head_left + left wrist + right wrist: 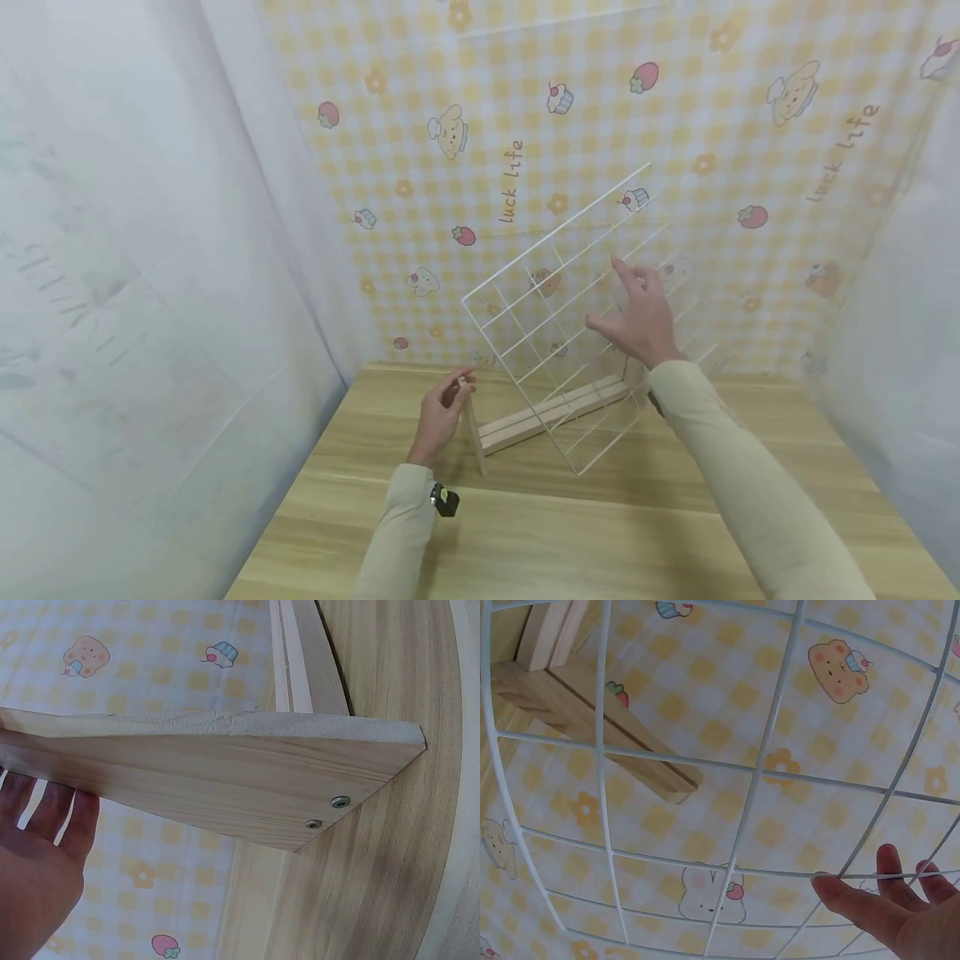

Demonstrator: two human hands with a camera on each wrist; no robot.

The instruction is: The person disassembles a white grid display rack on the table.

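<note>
A wooden stand (517, 428) sits on the table, with a grooved crossbar between upright side panels. My left hand (440, 417) grips the top of its left side panel (474, 429); in the left wrist view, fingers (56, 814) reach the panel's edge, and two metal screws (340, 802) show near its base. My right hand (641, 321) holds a white wire grid (510, 307) tilted over the stand. In the right wrist view the thumb lies against a wire of the grid (754, 776), other fingers beyond it. The stand's other side panel (622, 739) shows through the wires.
The wood-grain table (540, 542) carries the stand near its back edge. A yellow checked cloth (420, 183) with cartoon prints hangs behind it. White sheets (150, 250) hang at the sides. A black device (445, 500) is strapped to the left wrist.
</note>
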